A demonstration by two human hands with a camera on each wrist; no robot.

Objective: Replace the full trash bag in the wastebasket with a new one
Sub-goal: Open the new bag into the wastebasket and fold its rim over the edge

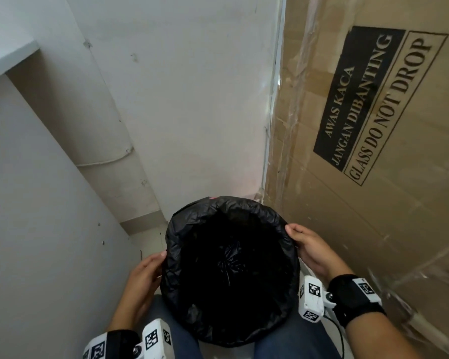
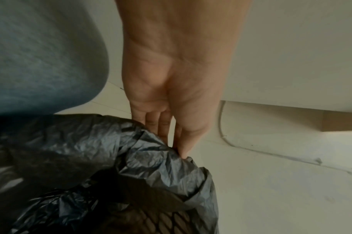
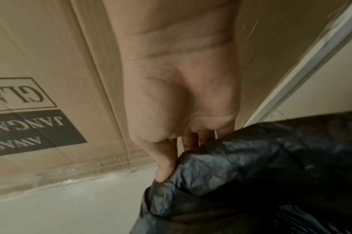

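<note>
Black trash bag (image 1: 230, 270) draped over mesh wastebasket (image 2: 161, 221) rim, against cardboard box (image 1: 373, 177). Left hand (image 1: 145, 275), right hand (image 1: 310, 248) pinching folded film at opposite edges. Risk: thin film tearing, slipping off.

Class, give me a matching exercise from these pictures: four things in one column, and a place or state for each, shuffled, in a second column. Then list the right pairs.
Things
1. black trash bag
2. cardboard box
3. left hand
4. mesh wastebasket

Places or states
A. printed with GLASS DO NOT DROP
B. folded over the basket's rim
C. touching the bag at the rim's left side
D. only glimpsed below the bag's folded edge, in the left wrist view

Pairs: 1-B, 2-A, 3-C, 4-D
</note>
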